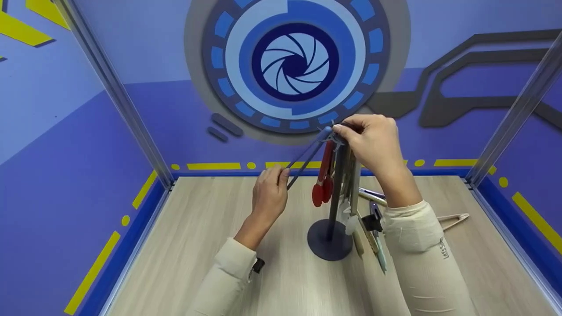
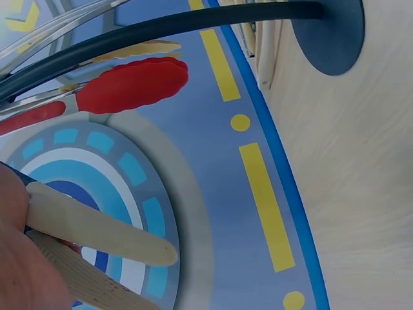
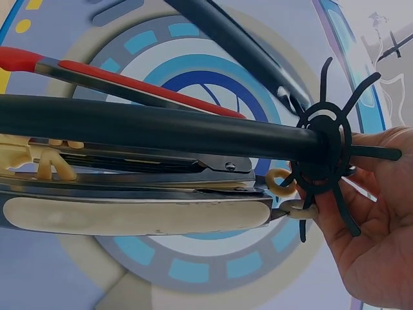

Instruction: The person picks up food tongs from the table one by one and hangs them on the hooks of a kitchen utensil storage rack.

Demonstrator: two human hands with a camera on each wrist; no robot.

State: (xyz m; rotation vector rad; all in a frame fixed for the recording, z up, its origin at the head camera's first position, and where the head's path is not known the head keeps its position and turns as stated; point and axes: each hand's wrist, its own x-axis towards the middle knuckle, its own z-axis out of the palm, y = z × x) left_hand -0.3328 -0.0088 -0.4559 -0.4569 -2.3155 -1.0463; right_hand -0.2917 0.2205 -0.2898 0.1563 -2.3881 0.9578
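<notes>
My left hand [image 1: 269, 193] grips a pair of dark-armed tongs [image 1: 308, 163] around its lower part. Its beige tips [image 2: 103, 226], one smooth and one ridged, stick out past the fingers in the left wrist view. The hinge end meets the hooks of a dark utensil stand [image 3: 161, 126]. At the stand's top my right hand [image 1: 375, 140] pinches the hook ring [image 3: 321, 155] with thumb and fingers; some fingers are hidden behind it. Red tongs [image 1: 317, 196] hang from the stand, as do cream-handled tongs [image 3: 142, 216] on the right hand's side.
The stand's round base [image 1: 329, 245] rests on a wooden table [image 1: 210, 228]. Several more tongs lie to its right, among them beige tongs [image 1: 452, 216] and one with a pale green end [image 1: 381, 259], partly behind the right sleeve. A patterned blue wall [image 1: 153, 114] rises behind.
</notes>
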